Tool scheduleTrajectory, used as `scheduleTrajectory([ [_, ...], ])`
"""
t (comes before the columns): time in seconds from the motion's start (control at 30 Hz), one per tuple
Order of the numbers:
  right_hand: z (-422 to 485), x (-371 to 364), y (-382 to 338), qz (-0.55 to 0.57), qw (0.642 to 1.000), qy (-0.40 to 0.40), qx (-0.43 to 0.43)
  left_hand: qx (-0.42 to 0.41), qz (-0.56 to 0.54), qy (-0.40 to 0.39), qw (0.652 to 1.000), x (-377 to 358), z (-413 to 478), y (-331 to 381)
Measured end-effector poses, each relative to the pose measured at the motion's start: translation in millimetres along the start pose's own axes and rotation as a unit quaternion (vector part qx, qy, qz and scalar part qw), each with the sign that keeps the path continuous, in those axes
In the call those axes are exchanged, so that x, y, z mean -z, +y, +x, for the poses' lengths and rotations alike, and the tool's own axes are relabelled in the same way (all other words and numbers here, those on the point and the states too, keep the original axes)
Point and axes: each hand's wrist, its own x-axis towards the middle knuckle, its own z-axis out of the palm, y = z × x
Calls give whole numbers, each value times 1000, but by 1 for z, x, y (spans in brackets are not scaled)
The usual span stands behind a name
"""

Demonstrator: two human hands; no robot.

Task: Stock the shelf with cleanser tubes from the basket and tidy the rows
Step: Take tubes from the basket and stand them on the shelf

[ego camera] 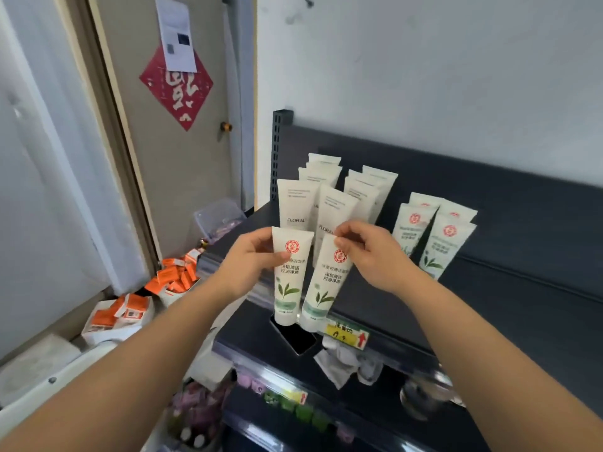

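I hold two white cleanser tubes with a red seal and a green leaf, caps down, in front of the dark shelf (509, 288). My left hand (251, 262) grips the left tube (288, 288) near its top. My right hand (365, 252) pinches the top edge of the right tube (323, 288), which tilts slightly. Behind them stand two rows of white FLORAL tubes (329, 203) at the shelf's left. To their right stands a group of matching leaf tubes (434, 236). No basket is visible.
A yellow price tag (342, 334) sits on the shelf's front rail, with a dark phone-like object (295, 337) and crumpled white wrapping (342, 360) on the lower shelf. Orange-and-white boxes (143, 295) lie heaped at the left. A door with a red paper (177, 89) stands behind.
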Motion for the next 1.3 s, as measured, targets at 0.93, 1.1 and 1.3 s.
scheduleTrajectory([
  [0.93,-64,113,75,-157,976,134,-72,2,113,-69,991,-162,74,24],
  [1.1,-62,108,72,-158,977,129,-69,3,136,-63,989,-158,69,20],
  [1.3,-66,108,71,-151,980,106,-80,23,199,-70,977,-154,62,17],
])
